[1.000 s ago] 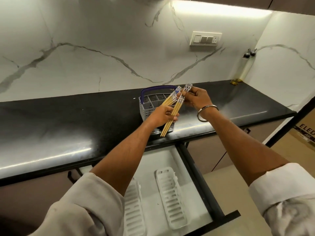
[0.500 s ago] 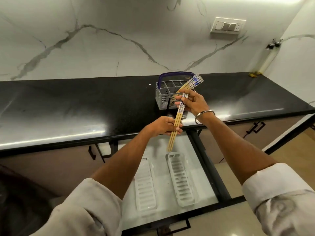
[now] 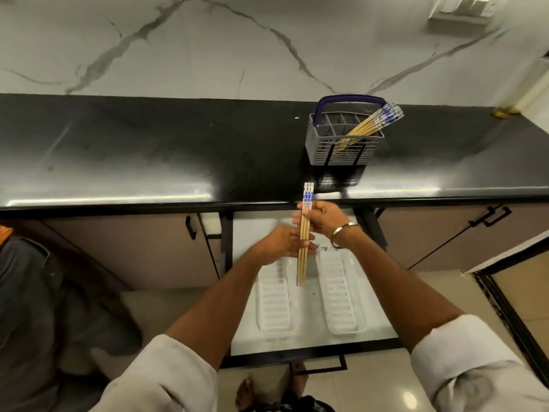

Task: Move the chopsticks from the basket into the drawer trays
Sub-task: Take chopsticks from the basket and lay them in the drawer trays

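One view only, worn on the person's head, looking forward and steeply down. Both forearms reach in from the near edge, the open drawer sits right below at centre, close. Beyond it the black table runs left to right, the marble wall far behind. Wide-angle bend curves the edges; the floor shows near right.

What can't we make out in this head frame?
- Bundle of chopsticks in both hands: the fingers hide its middle, exact count unclear.
- Chopsticks left in the basket: lower ends hidden behind its mesh wall.
- Left tray: far end under the left hand, blurred.
- Drawer back: under the counter.
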